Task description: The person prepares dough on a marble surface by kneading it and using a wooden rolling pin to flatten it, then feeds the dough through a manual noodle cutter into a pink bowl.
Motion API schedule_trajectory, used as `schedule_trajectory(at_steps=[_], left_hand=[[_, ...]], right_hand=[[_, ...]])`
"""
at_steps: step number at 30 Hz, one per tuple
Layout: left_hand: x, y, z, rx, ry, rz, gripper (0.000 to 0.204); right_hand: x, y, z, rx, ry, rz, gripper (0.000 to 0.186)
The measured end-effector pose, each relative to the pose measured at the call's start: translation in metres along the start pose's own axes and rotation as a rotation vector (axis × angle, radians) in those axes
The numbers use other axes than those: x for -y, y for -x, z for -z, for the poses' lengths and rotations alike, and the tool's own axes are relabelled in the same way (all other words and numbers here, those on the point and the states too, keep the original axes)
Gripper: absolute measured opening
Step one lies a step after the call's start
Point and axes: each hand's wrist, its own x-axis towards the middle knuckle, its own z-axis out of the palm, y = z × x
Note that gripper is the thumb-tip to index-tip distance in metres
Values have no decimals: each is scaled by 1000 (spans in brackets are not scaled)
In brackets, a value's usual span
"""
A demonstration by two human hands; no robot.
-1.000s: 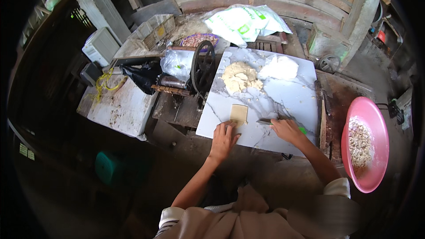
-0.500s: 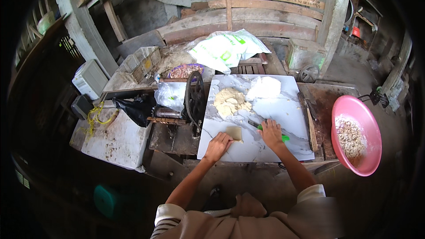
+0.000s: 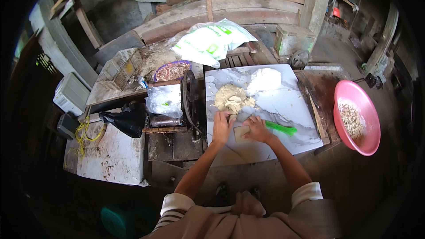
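Observation:
A marble-patterned board (image 3: 287,102) lies in front of me, with a mound of pale dough (image 3: 230,96) on its left half. My left hand (image 3: 222,128) is at the near edge of the mound, its fingertips closed on a small lump of dough (image 3: 233,117). Beside it, my right hand (image 3: 257,129) grips the right side of a flat tan square piece (image 3: 240,134); whether that is dough or a tool I cannot tell. A green-handled tool, its handle (image 3: 282,128) showing, lies just right of my right hand; its other end is hidden behind my fingers.
White flour (image 3: 265,80) is heaped at the board's far side. A hand-cranked roller machine with a large wheel (image 3: 189,102) stands left. At right is a pink basin (image 3: 371,124) of floured dough pieces. White-green sacks (image 3: 214,42) and a crate (image 3: 117,71) lie behind.
My right hand has let go of the green-handled tool and moved left onto the tan square piece. My left hand has left that piece and moved up to the dough. The view has shifted.

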Motion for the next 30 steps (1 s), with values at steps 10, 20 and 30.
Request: schedule_trajectory(at_steps=[10, 20, 30], left_hand=[[6, 11, 7, 370, -91, -267, 31], [16, -2, 1, 518, 90, -72, 24], [-8, 9, 11, 448, 176, -26, 12]], right_hand=[[5, -16, 13, 167, -36, -110, 55], [13, -15, 11, 45, -145, 25, 36], [3, -1, 5, -198, -88, 306, 20]])
